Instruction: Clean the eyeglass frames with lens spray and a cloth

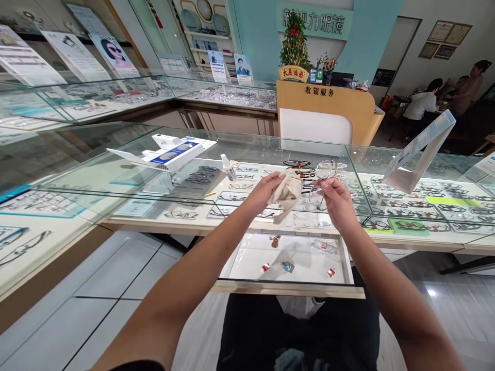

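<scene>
In my left hand (269, 189) is a crumpled beige cloth (288, 193), its lower end hanging loose. My right hand (337, 198) grips a pair of round, thin-framed eyeglasses (326, 169) near the middle, with one lens above the fingers and the other below. The cloth and the eyeglasses are close together above the glass display counter; I cannot tell whether they touch. A white spray bottle (229, 169) stands on the counter to the left of the cloth.
Eyeglass frames (203, 175) lie under the glass. An open drawer (240, 257) with small items juts out below my hands. Boxes (174, 153) sit at the left, a folded sign (419, 149) at the right. A cashier desk (325, 105) and seated people are farther back.
</scene>
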A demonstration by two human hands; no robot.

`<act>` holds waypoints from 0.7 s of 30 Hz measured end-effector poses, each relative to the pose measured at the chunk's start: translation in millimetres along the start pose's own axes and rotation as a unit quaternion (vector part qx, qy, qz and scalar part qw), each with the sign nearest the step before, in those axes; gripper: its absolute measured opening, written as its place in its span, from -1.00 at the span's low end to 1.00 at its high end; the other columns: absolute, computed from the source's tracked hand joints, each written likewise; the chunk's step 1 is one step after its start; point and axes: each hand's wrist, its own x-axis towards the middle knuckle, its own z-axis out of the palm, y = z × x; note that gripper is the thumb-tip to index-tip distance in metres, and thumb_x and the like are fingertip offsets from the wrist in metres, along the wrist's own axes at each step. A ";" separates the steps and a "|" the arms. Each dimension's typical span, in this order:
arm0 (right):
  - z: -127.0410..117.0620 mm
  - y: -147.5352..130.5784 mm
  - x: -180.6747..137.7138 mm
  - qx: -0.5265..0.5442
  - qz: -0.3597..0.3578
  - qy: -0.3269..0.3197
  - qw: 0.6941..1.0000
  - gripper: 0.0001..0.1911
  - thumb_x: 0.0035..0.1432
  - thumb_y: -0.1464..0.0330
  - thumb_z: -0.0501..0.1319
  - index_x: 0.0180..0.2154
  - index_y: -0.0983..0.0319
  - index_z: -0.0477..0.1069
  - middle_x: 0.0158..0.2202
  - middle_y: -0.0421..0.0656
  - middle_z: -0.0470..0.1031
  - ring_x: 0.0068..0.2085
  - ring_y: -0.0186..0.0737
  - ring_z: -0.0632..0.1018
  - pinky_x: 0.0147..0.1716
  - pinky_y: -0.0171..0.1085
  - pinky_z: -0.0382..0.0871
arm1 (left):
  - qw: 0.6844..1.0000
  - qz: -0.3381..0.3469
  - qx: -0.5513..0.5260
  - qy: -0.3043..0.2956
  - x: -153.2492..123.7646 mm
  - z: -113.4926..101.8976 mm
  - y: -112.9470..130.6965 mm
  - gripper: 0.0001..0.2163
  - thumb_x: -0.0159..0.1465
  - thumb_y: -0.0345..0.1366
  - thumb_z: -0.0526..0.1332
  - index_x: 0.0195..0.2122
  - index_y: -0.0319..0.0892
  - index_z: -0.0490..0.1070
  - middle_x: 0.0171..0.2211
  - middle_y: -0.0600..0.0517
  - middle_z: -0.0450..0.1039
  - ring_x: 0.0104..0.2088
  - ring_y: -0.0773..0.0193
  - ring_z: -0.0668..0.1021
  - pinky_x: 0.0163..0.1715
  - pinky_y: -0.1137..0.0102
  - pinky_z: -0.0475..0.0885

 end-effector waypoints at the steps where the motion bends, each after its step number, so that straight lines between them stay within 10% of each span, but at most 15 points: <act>1: -0.1 -0.6 -0.1 -0.003 -0.003 0.002 1.000 -0.49 0.01 -0.11 0.56 -0.35 0.05 0.41 -0.22 -0.17 0.65 0.01 -0.03 0.60 0.03 -0.07 0.45 | 1.000 -0.015 0.003 -0.018 -4.5 4.1 -0.4 -0.56 0.04 -0.04 0.60 -0.30 -0.15 0.43 -0.42 0.12 0.51 -0.45 0.34 0.52 -0.44 0.44 0.37; 21: 16.0 6.4 -12.2 0.099 0.061 -0.007 0.993 -0.48 -0.17 -0.04 0.69 -0.39 0.11 0.55 -0.22 -0.25 0.66 -0.32 -0.32 0.52 -0.32 -0.31 0.41 | 0.977 -0.064 0.001 -0.204 -31.2 31.5 -15.6 -0.31 -0.03 0.09 0.70 -0.01 -0.22 0.54 -0.27 0.01 0.65 -0.34 0.28 0.64 -0.32 0.43 0.48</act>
